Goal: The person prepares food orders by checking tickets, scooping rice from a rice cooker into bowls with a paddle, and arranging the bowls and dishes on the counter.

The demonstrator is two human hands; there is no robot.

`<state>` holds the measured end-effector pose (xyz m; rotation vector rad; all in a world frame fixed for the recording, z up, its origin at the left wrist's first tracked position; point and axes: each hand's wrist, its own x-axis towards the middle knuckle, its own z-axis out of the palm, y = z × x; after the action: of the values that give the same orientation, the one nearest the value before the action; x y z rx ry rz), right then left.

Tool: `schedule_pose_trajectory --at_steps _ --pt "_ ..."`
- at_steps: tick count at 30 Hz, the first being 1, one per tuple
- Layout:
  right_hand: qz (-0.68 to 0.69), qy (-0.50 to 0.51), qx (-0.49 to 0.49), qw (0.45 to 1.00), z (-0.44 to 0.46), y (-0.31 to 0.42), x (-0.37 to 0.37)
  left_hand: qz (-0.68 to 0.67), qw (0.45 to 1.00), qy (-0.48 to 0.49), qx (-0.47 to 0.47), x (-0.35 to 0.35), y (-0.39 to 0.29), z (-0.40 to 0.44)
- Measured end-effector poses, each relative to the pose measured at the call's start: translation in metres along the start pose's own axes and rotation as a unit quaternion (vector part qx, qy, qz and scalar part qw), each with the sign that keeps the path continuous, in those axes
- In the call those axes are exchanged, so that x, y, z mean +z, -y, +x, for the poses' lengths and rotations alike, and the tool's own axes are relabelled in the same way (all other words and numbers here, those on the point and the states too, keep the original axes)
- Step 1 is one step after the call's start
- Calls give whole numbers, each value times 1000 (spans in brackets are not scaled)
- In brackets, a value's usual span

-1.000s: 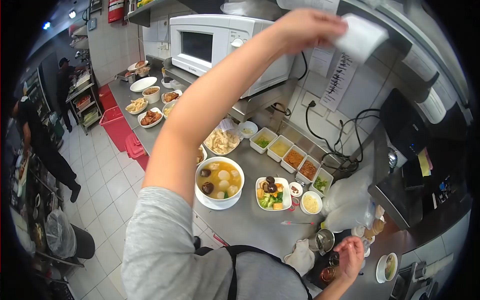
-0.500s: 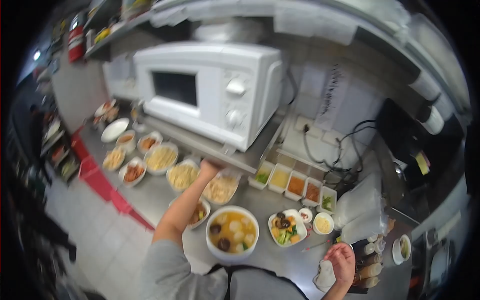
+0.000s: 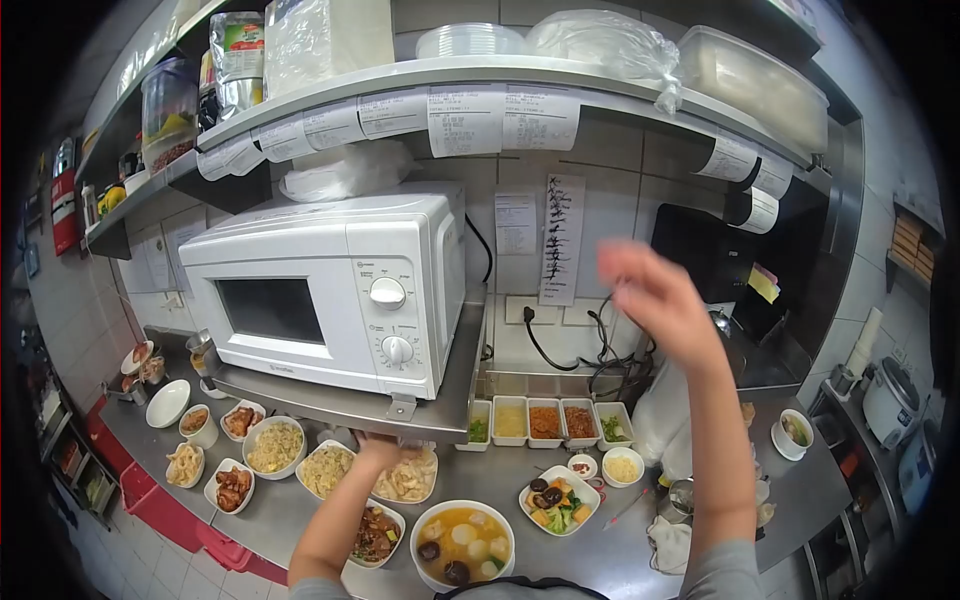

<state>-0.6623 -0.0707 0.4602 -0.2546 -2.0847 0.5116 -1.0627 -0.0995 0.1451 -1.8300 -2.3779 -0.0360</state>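
My left hand (image 3: 378, 452) reaches beneath the metal shelf that holds the white microwave (image 3: 320, 290). Its fingers are hidden by the shelf edge. Below it sit a bowl of pale, dumpling-like pieces (image 3: 408, 478) and a bowl of fried rice (image 3: 326, 470). My right hand (image 3: 660, 300) is raised in front of the tiled wall, smeared by motion, with no held thing visible. Behind it are a handwritten paper strip (image 3: 562, 240) and black cables. Close to my body stands a large bowl of yellow soup (image 3: 470, 540) with mushrooms and pale balls.
Order slips (image 3: 465, 125) hang from the overhead shelf. Topping tubs (image 3: 545, 422) line the back of the counter. A vegetable plate (image 3: 560, 502), a small bowl of yellow bits (image 3: 622, 467) and a white cloth (image 3: 668, 545) lie to the right. Several filled dishes (image 3: 232, 487) stand left.
My right hand has risen from beside the white cloth to the height of the wall papers. My left hand stays under the microwave shelf. The view has tilted up, showing the order slips.
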Motion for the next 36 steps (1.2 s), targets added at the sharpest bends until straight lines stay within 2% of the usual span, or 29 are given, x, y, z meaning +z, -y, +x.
schedule_pose_trajectory --at_steps 1,2,3,4,5,6,8,10,11,12,14,15,17,20,23,25,27,29,30,31,32,33,34,35,36 --pt "-38 -35 -51 997 35 -7 -7 -67 986 127 86 -37 -17 -19" --pt "-72 -60 -78 992 67 -8 -11 -133 944 251 170 -76 -33 -37" --pt "-105 -85 -104 985 94 -6 -13 -222 890 303 259 -112 -47 -58" --pt "-29 -84 -81 993 116 -3 -11 -306 817 349 342 -147 -60 -76" --pt "48 -83 -56 994 131 -1 -11 -369 762 362 390 -181 -70 -87" --pt "52 -82 -56 994 141 -3 -13 -429 699 373 433 -213 -79 -93" --pt "112 -88 1 990 151 -12 -15 -422 707 166 542 -267 -93 -89" --pt "140 -86 13 986 134 -17 -15 -484 751 -78 443 -307 -112 -85" --pt "163 -85 25 983 123 -18 -14 -488 746 -190 411 -323 -121 -73" --pt "194 -83 27 977 111 -19 -14 -532 711 -258 381 -330 -128 -49" --pt "204 -99 12 974 93 -17 -23 -546 665 -323 395 -363 -146 -17" --pt "216 -114 -2 970 85 -17 -31 -602 633 -292 390 -377 -159 -7" --pt "181 -171 -14 968 79 -21 -53 -659 615 -192 389 -398 -185 9" --pt "164 -211 11 964 71 -22 -86 -656 593 -153 440 -417 -226 46" --pt "139 -220 69 963 68 -31 -119 -682 591 -155 402 -428 -260 58" --pt "144 -221 74 962 70 -32 -130 -687 586 -151 402 -432 -273 62" --pt "137 -239 45 960 76 -36 -135 -671 589 -210 400 -430 -280 65" --pt "142 -202 22 969 89 -51 -150 -591 627 -309 402 -432 -275 54" --pt "60 -163 43 984 94 -51 -161 -604 629 -275 406 -435 -266 52" --pt "91 -138 40 985 99 -51 -164 -618 629 -245 403 -432 -252 44" --pt "115 -108 -19 987 114 -76 -185 -600 638 -233 422 -426 -236 26" --pt "-179 -93 79 976 110 -43 -184 -581 647 -218 443 -420 -218 3" --pt "-84 -70 6 994 117 -57 -186 -537 672 -227 456 -411 -196 -25" --pt "63 -137 35 988 117 -74 -191 -502 666 -242 496 -399 -171 -55" --pt "-137 -82 -6 987 146 -142 -254 -504 655 -289 483 -385 -154 -85"
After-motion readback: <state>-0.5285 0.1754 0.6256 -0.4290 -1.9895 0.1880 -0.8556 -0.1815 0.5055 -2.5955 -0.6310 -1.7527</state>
